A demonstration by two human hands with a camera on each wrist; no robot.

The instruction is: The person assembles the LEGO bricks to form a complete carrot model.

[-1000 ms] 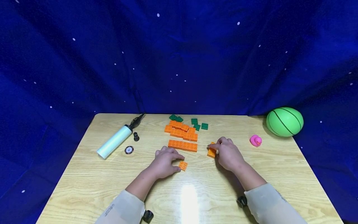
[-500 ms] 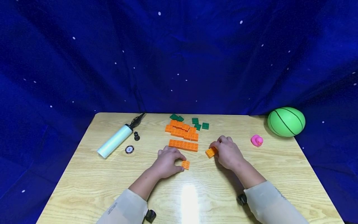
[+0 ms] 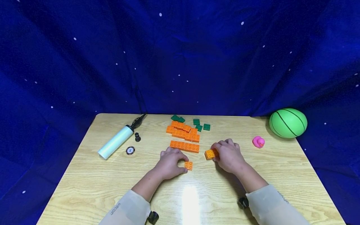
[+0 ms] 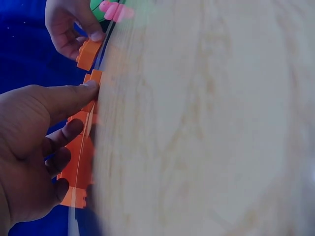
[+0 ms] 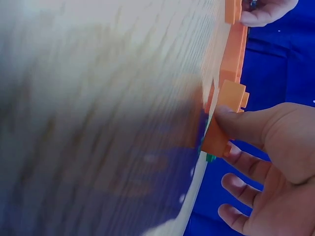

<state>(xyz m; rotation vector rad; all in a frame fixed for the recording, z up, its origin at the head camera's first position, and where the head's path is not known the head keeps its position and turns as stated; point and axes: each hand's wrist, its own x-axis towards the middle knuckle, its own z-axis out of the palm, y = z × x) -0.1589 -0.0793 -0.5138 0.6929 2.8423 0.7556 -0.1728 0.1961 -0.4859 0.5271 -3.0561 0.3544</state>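
In the head view, the left hand (image 3: 170,164) pinches a small square orange brick (image 3: 188,165) between thumb and forefinger, low over the table. The right hand (image 3: 229,156) grips a longer orange brick (image 3: 209,154) by its right part; its left end points toward the left hand. The two held bricks are apart. In the right wrist view, the thumb of the right hand (image 5: 275,147) presses the side of its orange brick (image 5: 215,138). Behind the left hand lies a long orange row (image 3: 184,146), and beyond it a cluster of orange bricks (image 3: 180,133).
Several green bricks (image 3: 196,122) lie at the back. To the left are a pump (image 3: 116,142), a black pawn-like piece (image 3: 137,137) and a round chip (image 3: 130,150). At the right are a pink duck (image 3: 258,142) and a green ball (image 3: 288,123).
The left hand has moved slightly right with the small square brick. The right hand has turned its longer brick from nearly upright in view to lying sideways, its end farther left.
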